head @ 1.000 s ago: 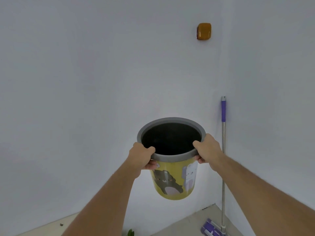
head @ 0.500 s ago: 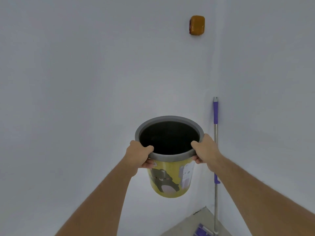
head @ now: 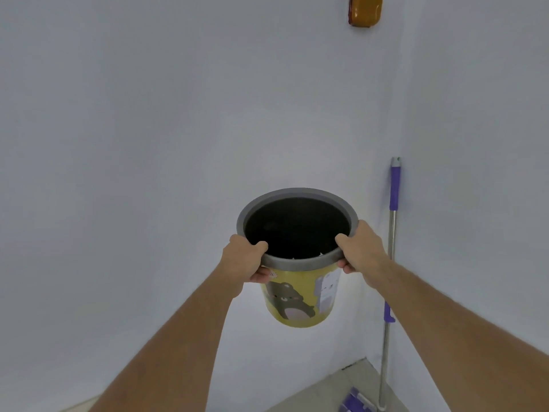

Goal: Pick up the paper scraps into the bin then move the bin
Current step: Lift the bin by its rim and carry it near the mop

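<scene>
I hold a yellow bin [head: 297,304] with cartoon bears and a grey rim in the air in front of a white wall. My left hand [head: 245,261] grips the rim on the left side. My right hand [head: 361,251] grips the rim on the right side. The bin's inside is dark; small white bits of paper scraps [head: 320,254] peek above the near rim edge, the rest is hidden.
A mop with a purple grip and metal pole [head: 391,251] leans in the wall corner to the right, its purple head [head: 355,401] on the grey floor. An orange fitting [head: 364,10] is mounted high on the wall.
The view has shifted slightly; the orange fitting now sits higher in the frame and the floor strip at the bottom has shrunk. Both hands keep their grip on the bin.
</scene>
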